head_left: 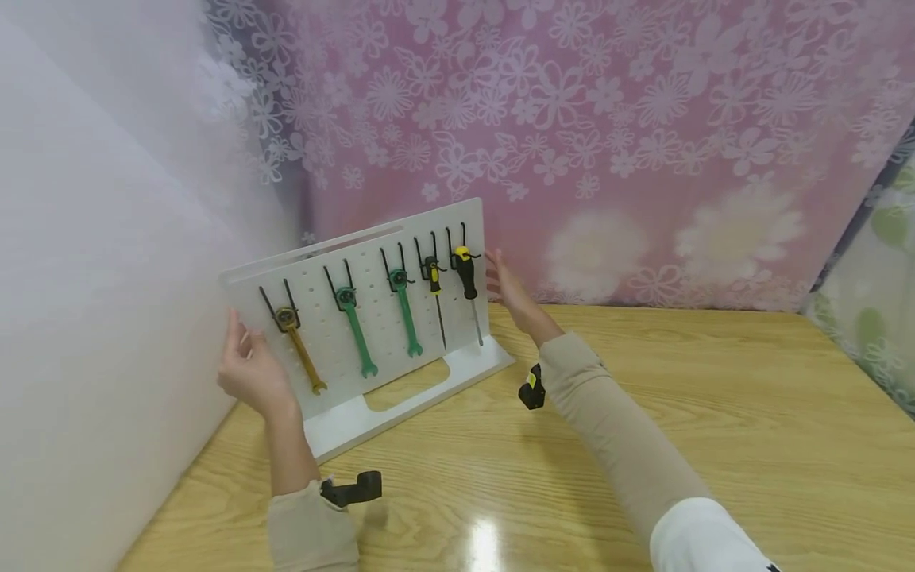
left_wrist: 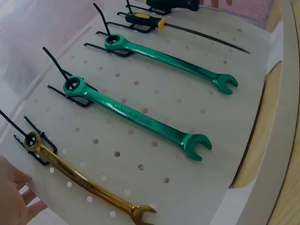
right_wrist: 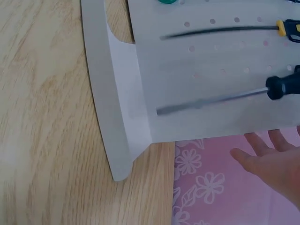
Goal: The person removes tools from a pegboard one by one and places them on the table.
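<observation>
A white pegboard stand (head_left: 372,318) rests upright on the table. On its black hooks hang a gold wrench (head_left: 303,355), two green wrenches (head_left: 359,338) (head_left: 408,318), a thin yellow-and-black screwdriver (head_left: 434,278) and a thicker black screwdriver with a yellow end (head_left: 465,274). My left hand (head_left: 253,369) is at the board's left edge, beside the gold wrench, its fingertips right at the edge in the left wrist view. At the opposite edge, near the thicker screwdriver, my right hand (head_left: 513,292) has its fingers extended toward the board. Neither hand holds a tool.
The wooden table (head_left: 686,413) extends to the right and front. A pale wall (head_left: 107,278) rises close on the left, and a pink flowered curtain (head_left: 608,159) hangs behind the stand. Black wrist cameras (head_left: 368,485) are worn on both forearms.
</observation>
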The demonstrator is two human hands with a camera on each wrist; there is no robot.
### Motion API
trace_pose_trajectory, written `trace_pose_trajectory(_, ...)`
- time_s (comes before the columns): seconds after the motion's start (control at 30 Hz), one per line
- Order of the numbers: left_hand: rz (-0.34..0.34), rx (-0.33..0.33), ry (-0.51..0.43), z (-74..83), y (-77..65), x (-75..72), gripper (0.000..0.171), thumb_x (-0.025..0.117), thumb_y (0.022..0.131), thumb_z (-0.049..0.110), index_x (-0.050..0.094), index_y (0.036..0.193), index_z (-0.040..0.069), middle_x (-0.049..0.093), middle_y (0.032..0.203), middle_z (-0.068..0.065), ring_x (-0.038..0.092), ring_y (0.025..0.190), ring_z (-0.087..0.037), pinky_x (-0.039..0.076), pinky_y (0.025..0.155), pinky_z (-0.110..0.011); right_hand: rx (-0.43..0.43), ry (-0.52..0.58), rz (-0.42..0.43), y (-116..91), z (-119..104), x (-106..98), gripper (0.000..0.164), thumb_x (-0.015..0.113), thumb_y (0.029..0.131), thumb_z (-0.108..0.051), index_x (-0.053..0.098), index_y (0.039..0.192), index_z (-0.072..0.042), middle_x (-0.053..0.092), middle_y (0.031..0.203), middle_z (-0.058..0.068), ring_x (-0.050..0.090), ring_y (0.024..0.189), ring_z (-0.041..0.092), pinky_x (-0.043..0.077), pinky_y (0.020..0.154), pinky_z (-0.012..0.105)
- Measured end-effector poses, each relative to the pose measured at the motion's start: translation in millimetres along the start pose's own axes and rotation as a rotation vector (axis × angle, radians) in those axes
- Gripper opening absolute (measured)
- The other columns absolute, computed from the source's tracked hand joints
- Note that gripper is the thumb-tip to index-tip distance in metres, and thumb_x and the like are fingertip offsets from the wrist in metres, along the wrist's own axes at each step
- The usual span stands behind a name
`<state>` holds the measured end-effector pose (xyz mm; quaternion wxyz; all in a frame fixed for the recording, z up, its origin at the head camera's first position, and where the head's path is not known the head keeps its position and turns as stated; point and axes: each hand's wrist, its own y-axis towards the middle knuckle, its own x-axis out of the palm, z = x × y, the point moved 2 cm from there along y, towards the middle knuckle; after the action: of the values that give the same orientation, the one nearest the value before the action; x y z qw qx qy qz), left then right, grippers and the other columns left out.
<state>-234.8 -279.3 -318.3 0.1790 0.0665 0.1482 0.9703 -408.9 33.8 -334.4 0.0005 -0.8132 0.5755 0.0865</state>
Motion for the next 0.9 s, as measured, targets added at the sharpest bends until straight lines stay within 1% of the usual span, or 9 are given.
trace_pose_trajectory(0.17, 0.020, 0.109, 0.054, -8.4, 5.3, 0.8, 0.037, 0.062, 0.087, 0.003, 0.062, 0.117, 0.025, 0.064, 0.110, 0.001, 0.062, 0.089, -0.009, 0.050, 0.077, -0.018, -0.035, -0.020, 0.075, 0.7, 5.7, -1.1, 0.061, 0.014, 0.097, -0.053, 0.020, 0.147, -0.020, 0.027, 0.144, 0.017, 0.032, 0.126, 0.036, 0.026, 0.104, 0.051)
trace_pose_trajectory(0.3, 0.011, 0.169, 0.072, -12.5, 11.1, 1.8, 0.035, 0.062, 0.087, 0.006, 0.061, 0.117, 0.024, 0.064, 0.109, 0.000, 0.063, 0.089, -0.010, 0.050, 0.074, -0.018, -0.054, 0.015, 0.141, -0.5, 10.8, -1.7, 0.053, 0.023, 0.100, -0.044, 0.028, 0.144, -0.015, 0.036, 0.137, 0.018, 0.039, 0.121, 0.034, 0.033, 0.100, 0.048)
trace_pose_trajectory(0.4, 0.004, 0.196, 0.057, -14.5, 16.3, 3.0, 0.035, 0.063, 0.087, 0.006, 0.061, 0.118, 0.022, 0.064, 0.110, 0.000, 0.063, 0.089, -0.012, 0.050, 0.075, -0.017, -0.085, 0.053, 0.168, -1.8, 14.0, -1.2, 0.045, 0.033, 0.101, -0.032, 0.034, 0.141, -0.012, 0.041, 0.132, 0.019, 0.043, 0.116, 0.034, 0.038, 0.097, 0.047)
trace_pose_trajectory(0.53, -0.020, 0.232, 0.015, -16.3, 21.7, 6.7, 0.034, 0.063, 0.086, 0.004, 0.062, 0.117, 0.018, 0.064, 0.110, -0.004, 0.063, 0.090, -0.016, 0.050, 0.077, -0.018, -0.138, 0.042, 0.214, -6.2, 17.4, -2.9, 0.040, 0.042, 0.099, -0.015, 0.039, 0.138, -0.008, 0.046, 0.126, 0.021, 0.048, 0.108, 0.034, 0.044, 0.091, 0.046)
trace_pose_trajectory(0.67, -0.055, 0.247, -0.001, -18.4, 28.3, 12.0, 0.034, 0.063, 0.086, 0.004, 0.062, 0.118, 0.017, 0.064, 0.110, -0.005, 0.064, 0.090, -0.017, 0.050, 0.075, -0.018, -0.191, -0.013, 0.253, -7.7, 22.4, -6.0, 0.040, 0.047, 0.096, -0.006, 0.042, 0.136, -0.006, 0.050, 0.117, 0.022, 0.051, 0.100, 0.034, 0.048, 0.086, 0.045)
trace_pose_trajectory(0.77, -0.081, 0.235, -0.013, -21.5, 33.8, 15.3, 0.035, 0.062, 0.087, 0.003, 0.061, 0.118, 0.018, 0.063, 0.112, -0.005, 0.063, 0.091, -0.017, 0.050, 0.076, -0.018, -0.224, -0.043, 0.269, -8.8, 26.4, -7.3, 0.040, 0.051, 0.094, -0.002, 0.045, 0.133, -0.003, 0.052, 0.111, 0.024, 0.053, 0.096, 0.036, 0.049, 0.083, 0.047)
trace_pose_trajectory(0.9, -0.117, 0.224, -0.036, -25.4, 42.1, 19.8, 0.035, 0.062, 0.087, 0.003, 0.060, 0.119, 0.017, 0.062, 0.114, -0.005, 0.063, 0.093, -0.018, 0.050, 0.077, -0.018, -0.251, -0.058, 0.305, -12.9, 29.3, -7.4, 0.038, 0.054, 0.091, 0.000, 0.049, 0.129, 0.000, 0.055, 0.106, 0.025, 0.055, 0.092, 0.037, 0.050, 0.079, 0.049)
